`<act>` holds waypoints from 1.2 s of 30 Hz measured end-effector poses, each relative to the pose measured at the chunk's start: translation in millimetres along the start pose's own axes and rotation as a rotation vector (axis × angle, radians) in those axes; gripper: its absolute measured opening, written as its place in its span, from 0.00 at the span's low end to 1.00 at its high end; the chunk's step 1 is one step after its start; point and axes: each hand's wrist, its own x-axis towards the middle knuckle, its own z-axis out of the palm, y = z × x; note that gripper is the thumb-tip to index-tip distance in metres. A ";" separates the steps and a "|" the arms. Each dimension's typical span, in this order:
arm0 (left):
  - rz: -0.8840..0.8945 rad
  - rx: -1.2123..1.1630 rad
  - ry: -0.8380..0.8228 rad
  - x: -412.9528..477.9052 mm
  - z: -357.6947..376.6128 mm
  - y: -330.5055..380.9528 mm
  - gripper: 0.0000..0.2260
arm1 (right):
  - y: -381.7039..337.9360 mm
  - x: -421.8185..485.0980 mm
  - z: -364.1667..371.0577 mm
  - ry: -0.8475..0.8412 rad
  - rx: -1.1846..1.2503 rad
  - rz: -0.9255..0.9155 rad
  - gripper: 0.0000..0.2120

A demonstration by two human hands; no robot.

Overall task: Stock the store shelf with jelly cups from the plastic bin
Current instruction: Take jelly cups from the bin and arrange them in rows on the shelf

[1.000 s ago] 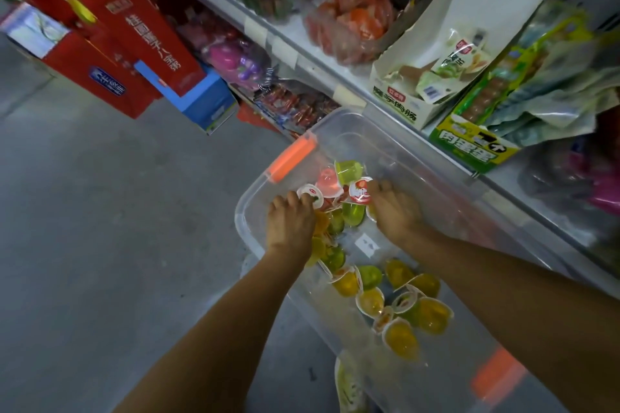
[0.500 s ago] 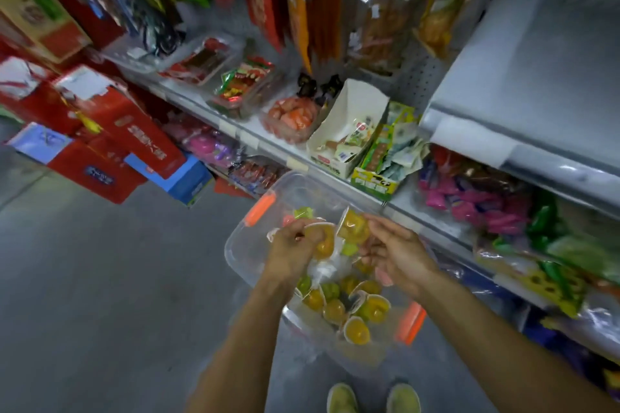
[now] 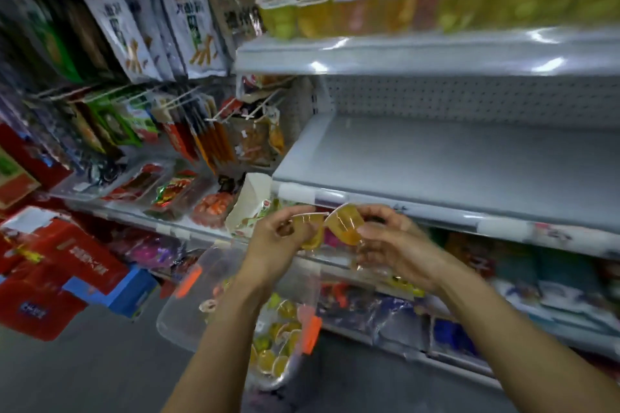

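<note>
My left hand (image 3: 278,238) grips an orange jelly cup (image 3: 310,228), and my right hand (image 3: 392,241) grips another orange jelly cup (image 3: 345,223). Both cups are raised side by side just in front of the edge of a bare grey shelf (image 3: 453,164). Below my forearms lies the clear plastic bin (image 3: 188,318) with orange handles, holding several yellow, green and orange jelly cups (image 3: 278,335). On the shelf above stands a row of jelly cups (image 3: 369,10), blurred.
Hanging snack bags (image 3: 188,27) and trays of packaged food (image 3: 174,191) fill the racks to the left. Red and blue cartons (image 3: 63,265) stand on the grey floor at the left. Packed lower shelves (image 3: 536,278) run under the bare shelf.
Both hands have lifted out of the bin, each with a jelly cup, and risen to the edge of the bare grey shelf. The view has tilted upward, showing the upper shelves.
</note>
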 end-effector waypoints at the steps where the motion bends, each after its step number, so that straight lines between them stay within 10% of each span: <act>1: 0.023 0.003 -0.021 -9.1 24.8 12.7 0.11 | -11.1 -23.7 -18.3 0.013 -0.046 -0.027 0.26; 18: 0.405 0.002 -0.275 -137.7 383.1 205.7 0.14 | -181.5 -358.9 -259.2 0.435 -0.536 -0.452 0.15; 36: 0.633 0.100 -0.189 -7.3 474.0 335.4 0.16 | -344.7 -292.1 -403.1 0.836 -0.714 -0.601 0.17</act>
